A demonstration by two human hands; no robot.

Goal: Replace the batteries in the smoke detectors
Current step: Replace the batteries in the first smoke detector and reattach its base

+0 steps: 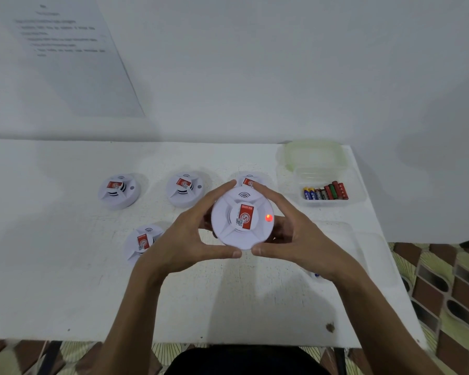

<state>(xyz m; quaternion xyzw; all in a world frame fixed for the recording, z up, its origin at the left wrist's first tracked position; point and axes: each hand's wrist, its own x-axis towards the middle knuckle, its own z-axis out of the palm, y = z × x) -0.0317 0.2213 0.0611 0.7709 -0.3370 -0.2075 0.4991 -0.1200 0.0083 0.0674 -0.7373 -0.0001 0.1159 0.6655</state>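
Note:
I hold a round white smoke detector (241, 217) with a red label above the middle of the white table (65, 293). Its red light (268, 218) glows on the right side. My left hand (190, 239) grips its left rim, thumb under the near edge and fingers over the far edge. My right hand (290, 234) grips the right rim the same way. Several more detectors lie on the table: one far left (119, 191), one far middle (184, 188), one partly hidden behind my fingers (249, 180), and one near left (142, 243) under my left wrist.
A clear plastic tub (328, 201) at the far right holds several batteries (326, 191); its greenish lid (313, 154) lies behind it. A clear tray (368, 247) sits at the right edge by my right forearm. A printed sheet (73, 58) hangs on the wall.

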